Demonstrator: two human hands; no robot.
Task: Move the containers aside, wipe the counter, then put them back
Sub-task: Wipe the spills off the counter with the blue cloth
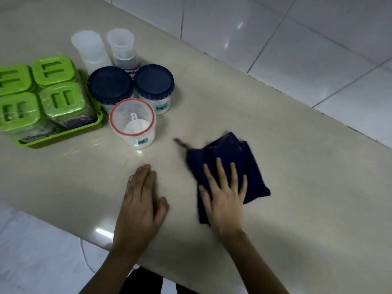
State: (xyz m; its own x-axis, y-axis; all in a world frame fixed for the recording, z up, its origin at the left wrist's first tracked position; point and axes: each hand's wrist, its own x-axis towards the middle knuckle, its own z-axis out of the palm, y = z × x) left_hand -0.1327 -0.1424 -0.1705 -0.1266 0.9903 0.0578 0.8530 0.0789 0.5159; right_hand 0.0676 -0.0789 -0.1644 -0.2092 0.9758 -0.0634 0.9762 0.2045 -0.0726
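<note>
Containers (132, 122) (nine), one cloth (227, 166)

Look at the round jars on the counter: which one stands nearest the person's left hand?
The clear jar with the red-rimmed lid, a white scoop visible inside. It stands in front of the two dark-blue-lidded jars, closest to the left hand lying flat on the counter.

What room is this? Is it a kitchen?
Probably a kitchen, yes. A blue-lidded jar labelled "Sugar" stands with green-lidded storage boxes in a green tray on a smooth beige stone counter, white wall tiles run behind it, and the right hand presses a dark blue wiping cloth.
</note>
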